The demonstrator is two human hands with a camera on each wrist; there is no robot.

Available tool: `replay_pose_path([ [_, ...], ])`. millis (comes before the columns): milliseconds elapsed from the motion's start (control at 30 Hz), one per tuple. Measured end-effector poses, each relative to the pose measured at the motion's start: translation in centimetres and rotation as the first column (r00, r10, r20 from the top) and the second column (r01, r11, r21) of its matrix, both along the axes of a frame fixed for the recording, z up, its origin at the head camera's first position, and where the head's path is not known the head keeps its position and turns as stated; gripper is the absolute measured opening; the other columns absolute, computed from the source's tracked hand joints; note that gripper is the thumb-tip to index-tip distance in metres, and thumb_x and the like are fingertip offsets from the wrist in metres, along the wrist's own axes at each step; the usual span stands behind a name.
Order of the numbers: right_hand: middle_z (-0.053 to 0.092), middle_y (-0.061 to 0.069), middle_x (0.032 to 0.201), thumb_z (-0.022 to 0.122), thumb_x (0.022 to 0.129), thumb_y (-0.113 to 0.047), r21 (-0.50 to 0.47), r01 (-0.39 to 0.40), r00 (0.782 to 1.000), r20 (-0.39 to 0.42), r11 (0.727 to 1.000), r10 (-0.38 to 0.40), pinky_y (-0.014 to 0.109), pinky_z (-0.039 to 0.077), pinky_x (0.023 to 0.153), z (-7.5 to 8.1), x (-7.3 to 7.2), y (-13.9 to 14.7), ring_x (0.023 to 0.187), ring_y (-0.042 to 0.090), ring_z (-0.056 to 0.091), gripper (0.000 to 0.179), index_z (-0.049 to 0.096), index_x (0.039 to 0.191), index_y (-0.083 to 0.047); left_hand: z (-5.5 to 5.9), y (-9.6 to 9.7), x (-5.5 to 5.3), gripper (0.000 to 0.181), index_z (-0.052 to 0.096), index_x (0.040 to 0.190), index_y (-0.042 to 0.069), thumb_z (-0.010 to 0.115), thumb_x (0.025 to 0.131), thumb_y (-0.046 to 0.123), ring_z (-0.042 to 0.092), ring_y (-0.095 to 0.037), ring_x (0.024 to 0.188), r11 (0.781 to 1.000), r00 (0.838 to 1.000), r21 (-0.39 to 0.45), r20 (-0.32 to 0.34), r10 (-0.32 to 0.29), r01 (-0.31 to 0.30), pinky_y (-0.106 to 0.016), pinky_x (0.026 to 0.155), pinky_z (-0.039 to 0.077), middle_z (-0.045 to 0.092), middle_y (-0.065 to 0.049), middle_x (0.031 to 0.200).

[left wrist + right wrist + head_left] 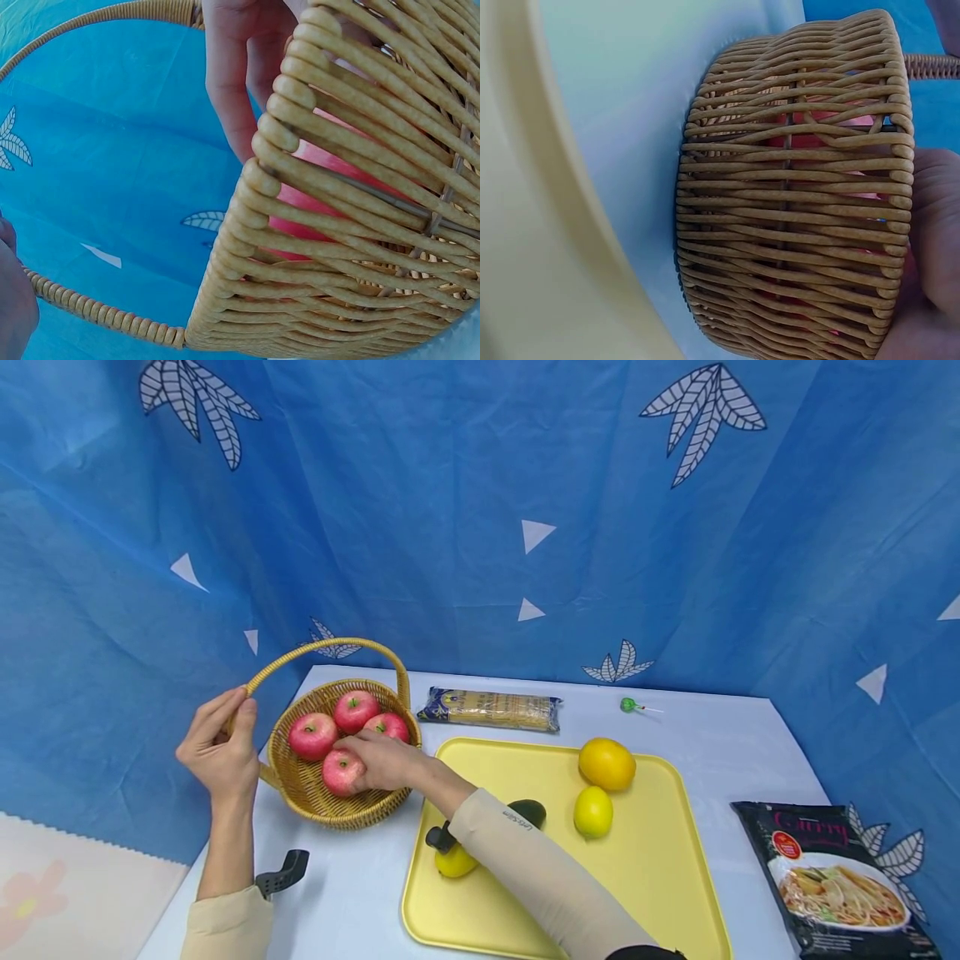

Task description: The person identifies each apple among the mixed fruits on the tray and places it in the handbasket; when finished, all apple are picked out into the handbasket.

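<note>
My left hand (222, 743) grips the raised handle (330, 645) of a round wicker basket (341, 818) at the table's left. Several red apples (312, 737) lie inside the basket. Reaching in over the basket's right rim, my right hand (390, 760) has its fingers and thumb around the nearest apple (341, 772). The left wrist view shows the basket wall (360, 255) from the side, with red showing through the weave. In the right wrist view, the basket wall hides part of the right hand (934, 247) and most of the apples.
Right of the basket lies a yellow tray (637, 893) with an orange-yellow fruit (606, 764), a lemon (593, 812), another yellow fruit (454, 862) and a dark green item (529, 812). Behind are a pasta packet (491, 708) and green lollipop (628, 704). A curry noodle packet (832, 877) lies right.
</note>
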State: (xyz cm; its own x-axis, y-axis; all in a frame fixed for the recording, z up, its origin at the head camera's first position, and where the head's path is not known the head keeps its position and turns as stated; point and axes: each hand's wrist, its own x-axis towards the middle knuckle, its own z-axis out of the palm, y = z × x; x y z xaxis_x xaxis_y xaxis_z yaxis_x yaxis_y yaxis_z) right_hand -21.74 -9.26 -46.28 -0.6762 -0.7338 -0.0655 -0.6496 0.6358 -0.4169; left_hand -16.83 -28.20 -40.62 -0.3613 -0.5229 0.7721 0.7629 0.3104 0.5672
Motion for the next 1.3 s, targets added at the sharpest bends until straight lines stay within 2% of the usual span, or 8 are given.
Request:
replay_pose_path([
  [233, 0.044, -0.009, 0.151, 0.074, 0.09, -0.041, -0.007, 0.007, 1.0, 0.019, 1.0, -0.007, 0.032, 0.045, 0.11, 0.1, 0.0, 0.1, 0.138, 0.006, 0.04, 0.07, 0.041, 0.152, -0.035, 0.0, 0.0, 0.0, 0.017, 0.073, 0.097, -0.015, 0.077, 0.082, -0.009, 0.07, -0.011, 0.088, 1.0, 1.0, -0.004, 0.007, 0.007, -0.007, -0.013, 0.078, 0.055, 0.076, -0.014, 0.098],
  [500, 0.044, -0.009, 0.15, 0.075, 0.09, -0.041, -0.038, 0.005, 0.999, 0.035, 0.999, -0.004, 0.029, 0.045, 0.109, 0.3, 0.0, 0.5, 0.135, 0.005, 0.043, 0.07, 0.042, 0.151, -0.033, 0.0, 0.0, 0.0, 0.017, 0.073, 0.097, -0.016, 0.076, 0.082, -0.01, 0.069, -0.01, 0.085, 1.0, 1.0, 0.007, 0.001, 0.006, -0.006, -0.013, 0.073, 0.054, 0.076, -0.015, 0.097],
  [733, 0.046, -0.008, 0.148, 0.075, 0.09, -0.042, -0.068, -0.008, 1.0, 0.015, 0.998, 0.009, 0.029, 0.046, 0.108, 0.9, 0.3, 1.3, 0.133, 0.006, 0.044, 0.069, 0.043, 0.151, -0.031, 0.0, -0.1, 0.1, 0.018, 0.073, 0.098, -0.016, 0.077, 0.082, -0.008, 0.069, -0.009, 0.086, 1.0, 1.0, 0.006, 0.017, 0.016, -0.017, -0.013, 0.073, 0.054, 0.076, -0.015, 0.098],
  [933, 0.044, -0.007, 0.147, 0.072, 0.091, -0.047, -0.093, -0.015, 1.0, -0.019, 0.996, 0.013, 0.025, 0.045, 0.108, 1.4, 0.4, 2.7, 0.132, 0.005, 0.043, 0.07, 0.042, 0.152, -0.031, -0.1, -0.2, 0.1, 0.017, 0.073, 0.098, -0.015, 0.076, 0.082, -0.01, 0.07, -0.011, 0.088, 1.0, 1.0, 0.01, 0.01, 0.008, -0.008, -0.014, 0.077, 0.055, 0.076, -0.015, 0.098],
  [1100, 0.046, -0.008, 0.144, 0.071, 0.092, -0.047, -0.143, -0.054, 0.998, -0.022, 0.988, 0.051, 0.023, 0.045, 0.107, 1.9, 0.9, 4.2, 0.127, 0.005, 0.045, 0.068, 0.044, 0.151, -0.028, -0.1, -0.3, 0.0, 0.017, 0.073, 0.096, -0.016, 0.076, 0.081, -0.011, 0.07, -0.012, 0.088, 1.0, 1.0, 0.015, -0.011, -0.001, 0.001, -0.014, 0.078, 0.056, 0.076, -0.016, 0.098],
  [1300, 0.045, -0.007, 0.147, 0.064, 0.096, -0.051, -0.236, -0.068, 0.998, -0.007, 0.969, 0.068, 0.03, 0.046, 0.109, 2.7, 2.0, 7.1, 0.13, 0.012, 0.048, 0.06, 0.047, 0.149, -0.028, -0.1, -0.2, 0.0, 0.016, 0.074, 0.096, -0.014, 0.076, 0.081, -0.01, 0.07, -0.011, 0.086, 1.0, 1.0, 0.002, -0.016, 0.005, -0.005, -0.013, 0.075, 0.055, 0.076, -0.016, 0.098],
])
